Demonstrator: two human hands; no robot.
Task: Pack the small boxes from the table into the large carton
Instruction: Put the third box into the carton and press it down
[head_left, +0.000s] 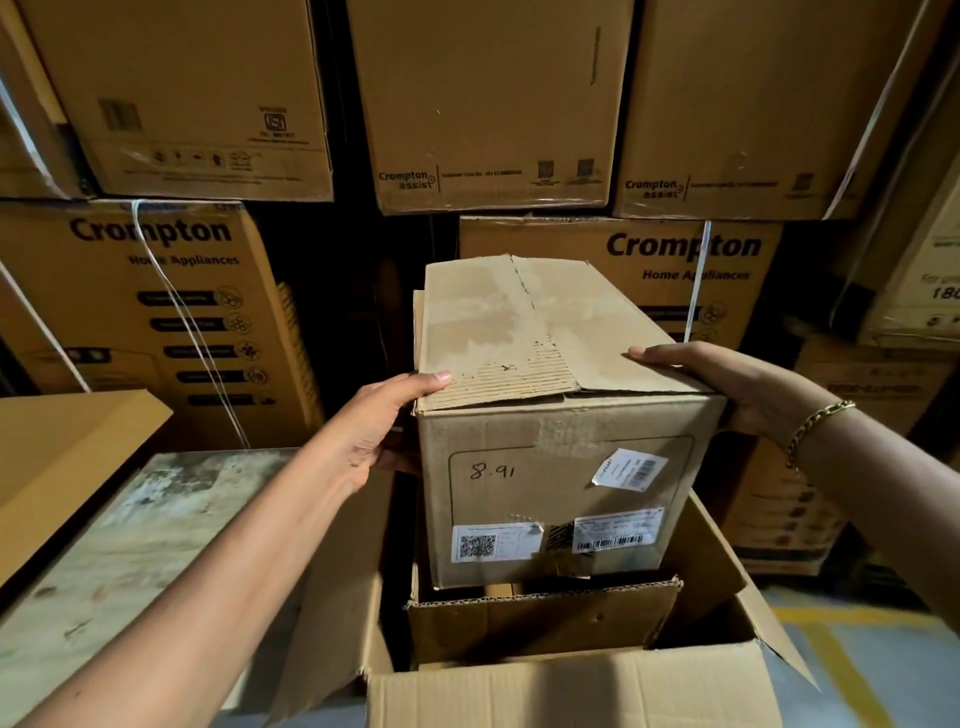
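While the large carton gapes open nearest us, flaps splayed, a shallower open box sits inside it, and the small box stands upright with its base sunk behind that rim. Both hands clamp it: left hand round the left edge, right hand over the right. It's scuffed brown card (torn top, "8.91" scrawled, barcode labels peeling). Worn bench left, stacked Crompton cartons behind.

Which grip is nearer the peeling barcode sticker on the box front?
Right. The right grip holds the small box at its top right edge, just above the barcode sticker; the left grip holds the opposite left side.
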